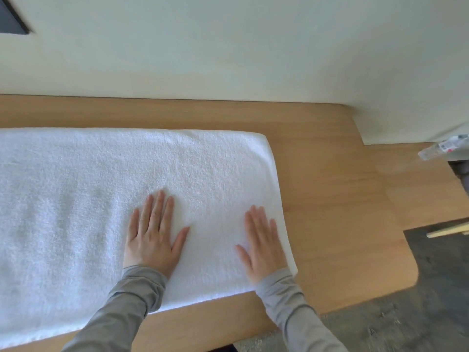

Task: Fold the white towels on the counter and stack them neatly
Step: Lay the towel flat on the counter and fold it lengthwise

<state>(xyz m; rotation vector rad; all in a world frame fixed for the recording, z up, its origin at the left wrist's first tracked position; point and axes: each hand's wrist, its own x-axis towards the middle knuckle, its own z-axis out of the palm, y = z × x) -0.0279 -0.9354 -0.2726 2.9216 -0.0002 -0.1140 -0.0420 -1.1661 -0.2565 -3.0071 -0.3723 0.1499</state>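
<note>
A large white towel (pixel 88 199) lies spread flat along the wooden counter (pixel 330 186), running off the left edge of view. Its right end has a straight edge and looks doubled over. My left hand (pixel 154 235) rests flat on the towel, fingers straight and slightly spread, palm down. My right hand (pixel 261 243) also presses flat on the towel, close to its right edge. Both arms wear grey sleeves. No other towel is in sight.
A pale wall (pixel 228 47) runs along the back of the counter. The counter steps out at the right, where a clear plastic bottle (pixel 442 149) lies near the edge. Grey floor (pixel 406 313) shows past the counter's rounded front corner.
</note>
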